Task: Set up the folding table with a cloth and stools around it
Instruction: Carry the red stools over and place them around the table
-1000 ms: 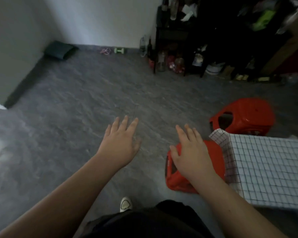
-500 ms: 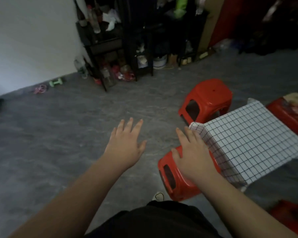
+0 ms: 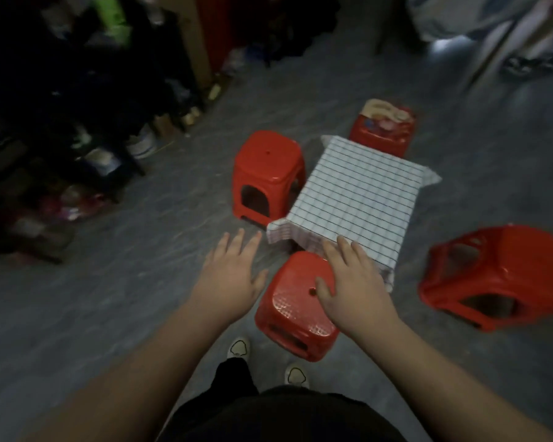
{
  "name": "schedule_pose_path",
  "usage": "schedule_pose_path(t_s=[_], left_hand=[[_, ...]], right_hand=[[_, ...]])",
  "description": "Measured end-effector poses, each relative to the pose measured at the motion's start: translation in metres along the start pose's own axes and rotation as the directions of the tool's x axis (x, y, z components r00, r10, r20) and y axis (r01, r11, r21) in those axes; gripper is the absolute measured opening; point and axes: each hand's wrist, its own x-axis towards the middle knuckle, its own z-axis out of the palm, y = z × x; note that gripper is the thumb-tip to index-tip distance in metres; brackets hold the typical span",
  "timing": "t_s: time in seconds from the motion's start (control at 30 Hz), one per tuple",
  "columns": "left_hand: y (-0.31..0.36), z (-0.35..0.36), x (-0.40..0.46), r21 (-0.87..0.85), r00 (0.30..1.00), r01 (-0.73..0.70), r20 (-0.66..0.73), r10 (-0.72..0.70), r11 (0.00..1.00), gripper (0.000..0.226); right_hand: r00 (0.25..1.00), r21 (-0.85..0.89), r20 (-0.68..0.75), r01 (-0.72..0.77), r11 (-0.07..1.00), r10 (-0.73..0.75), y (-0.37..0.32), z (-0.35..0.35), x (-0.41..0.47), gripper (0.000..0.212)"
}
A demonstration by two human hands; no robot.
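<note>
1. Compared with a second ago, the whole set is now brought into view: the cloth-covered folding table point(image 3: 355, 202) is seen with four red stools around it, where only two were visible.
2. The setup is judged nearly complete; the stool on the table's right side point(image 3: 495, 275) looks tilted.
3. The grip of the left hand point(image 3: 230, 275) is spread apart, nothing held.
4. The right hand point(image 3: 355, 288) is spread flat over the nearest stool point(image 3: 294, 304); contact cannot be told.
</note>
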Motion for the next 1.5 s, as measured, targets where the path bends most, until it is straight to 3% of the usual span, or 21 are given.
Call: schedule_pose_path(t_s=[0.2,0.43,0.73,0.93,1.2,1.5], left_hand=[[0.001,-0.005,0.058,0.025,0.948,-0.305,0.106,0.301,0.952,0.075],[0.008,0.003,0.101,0.027,0.843,-0.515,0.199,0.500,0.857,0.074],[0.010,0.103,0.140,0.062,0.835,-0.472,0.352,0.423,0.879,0.073],[-0.005,0.232,0.186,0.046,0.829,-0.417,0.428,0.360,0.908,0.071],[-0.044,0.388,0.228,-0.003,0.825,-0.220,0.532,0.188,0.975,0.084],[-0.067,0.439,0.216,-0.009,0.857,-0.179,0.489,0.161,0.984,0.106]], right_hand=[[0.956,0.087,-0.048,-0.284,0.955,0.289,-0.016,0.009,-0.009,0.073],[0.858,0.180,-0.099,-0.482,0.857,0.503,-0.035,0.032,-0.013,0.071],[0.813,0.236,0.026,-0.571,0.787,0.582,0.025,0.111,0.013,0.071],[0.791,0.216,0.108,-0.609,0.763,0.602,0.089,0.224,0.055,0.068],[0.747,0.225,0.249,-0.664,0.713,0.617,0.162,0.381,0.090,0.074],[0.726,0.202,0.277,-0.684,0.701,0.630,0.163,0.433,0.083,0.101]])
